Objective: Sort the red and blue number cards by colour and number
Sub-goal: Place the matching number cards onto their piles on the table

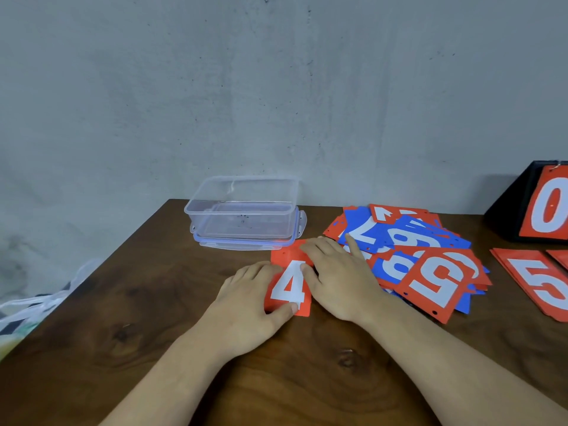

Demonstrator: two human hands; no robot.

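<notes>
- Subject: the red 4 card lies flat and face up on the table. It is just in front of the clear box and just left of the pile.
- Left hand: the fingers are nearly straight and laid over the card's left edge, and the thumb presses its lower border. I see no pinch; the hand holds the card down rather than lifting it.
- Right hand: the fingers are spread and flat. The thumb and inner fingers rest on the card's upper right part, and the forefinger reaches out to touch a blue 7 in the pile. Nothing is gripped.
- Pile: red and blue cards are mixed and overlap at all angles, several of them upside down to me. I read it as unsorted.
- 5 stack: red cards with a 5 on top, right of the pile. Behind it is a stand showing a red 0.
- Handling, my judgement: the cards look thin, light, fairly stiff and glossy. Flat on wood they offer no edge to grip and would skate under a push. I would tip up a corner with a fingertip, then pinch a border clear of the punched holes.
- Risk, my judgement: dragging one card from the pile may bring its neighbours along, so I would steady the pile with the other hand.
- Progress, my judgement: early, as most cards lie in the pile.
</notes>
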